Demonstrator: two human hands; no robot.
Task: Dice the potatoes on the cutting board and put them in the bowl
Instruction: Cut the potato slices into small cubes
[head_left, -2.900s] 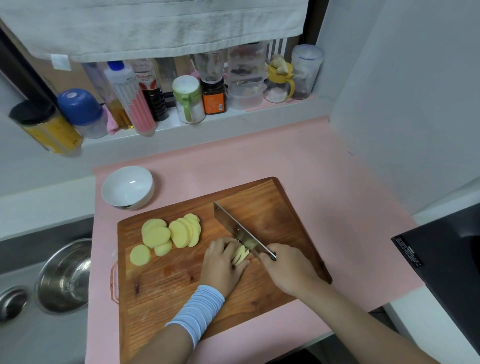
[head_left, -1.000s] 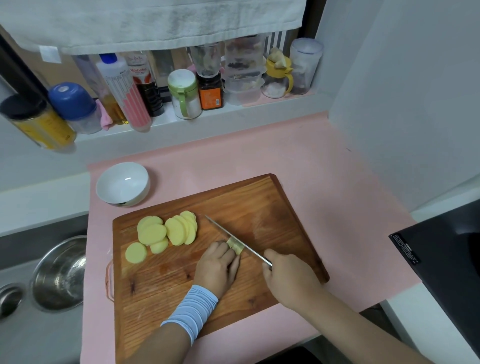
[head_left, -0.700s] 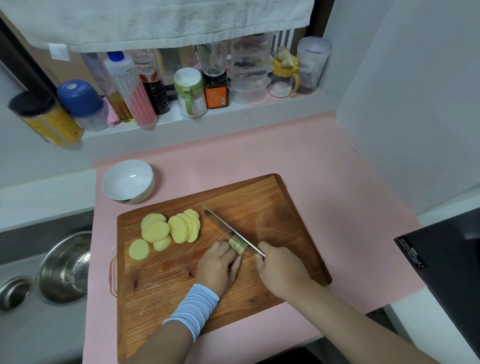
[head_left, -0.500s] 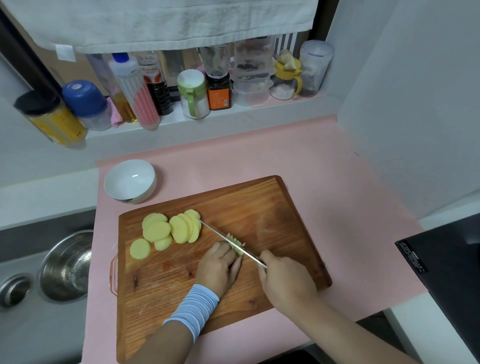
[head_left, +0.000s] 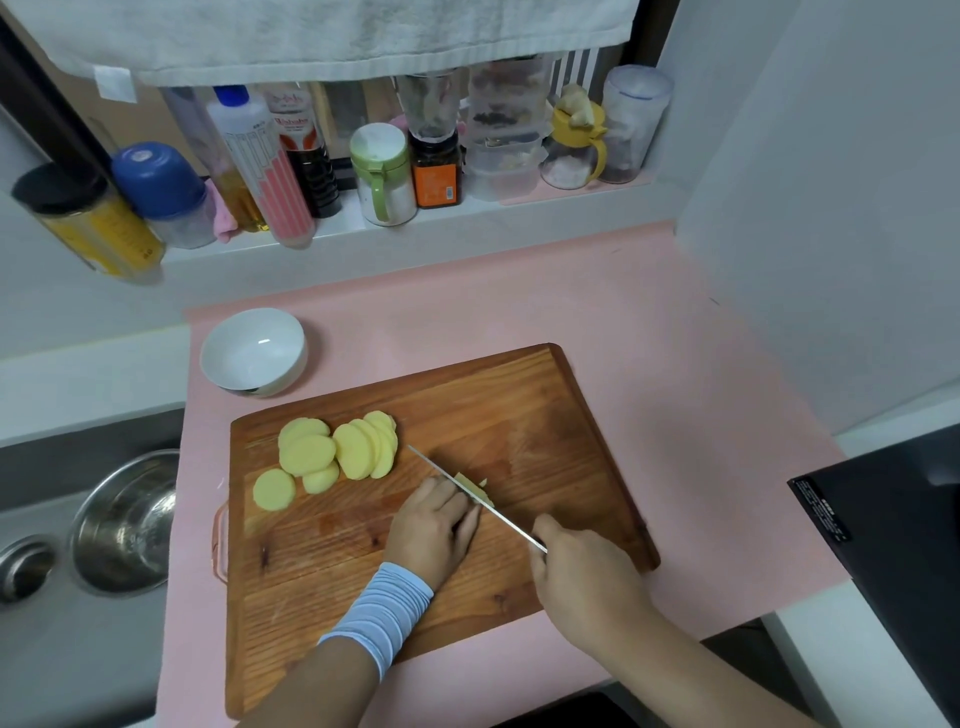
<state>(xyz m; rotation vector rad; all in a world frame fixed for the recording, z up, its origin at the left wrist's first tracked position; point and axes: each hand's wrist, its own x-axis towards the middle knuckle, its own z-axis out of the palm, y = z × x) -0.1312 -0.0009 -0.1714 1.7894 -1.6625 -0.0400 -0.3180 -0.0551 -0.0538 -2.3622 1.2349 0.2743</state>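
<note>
Left hand (head_left: 434, 525): palm down on the cutting board (head_left: 519, 415), just below the frame centre. Its fingers are curled, knuckles against the left face of the knife (head_left: 441, 474), and they hold down a potato piece (head_left: 475, 484). A pale blue wristband (head_left: 382, 608) covers the wrist.

Right hand (head_left: 582, 577): lower right of the board, fingers wrapped round the knife handle. The handle itself is hidden inside the grip.

The left fingers and the blade cover most of the potato piece; only a pale strip shows on the right side of the blade. Potato slices (head_left: 337, 452) lie in the upper left part of the board, apart from the blade tip. The bowl (head_left: 249, 358) stands on the pink surface (head_left: 519, 291), just beyond the board's upper left corner. A sink (head_left: 47, 649) at the left edge holds a steel basin (head_left: 124, 525). A ledge (head_left: 467, 213) along the top carries bottles and jars below a hanging towel (head_left: 337, 36). A black appliance (head_left: 893, 545) fills the right edge.

The knife's long axis runs diagonally, tip to the upper left near the slices, handle to the lower right. The blade stands upright, showing as a thin line. The slices overlap in a row running left to right.
</note>
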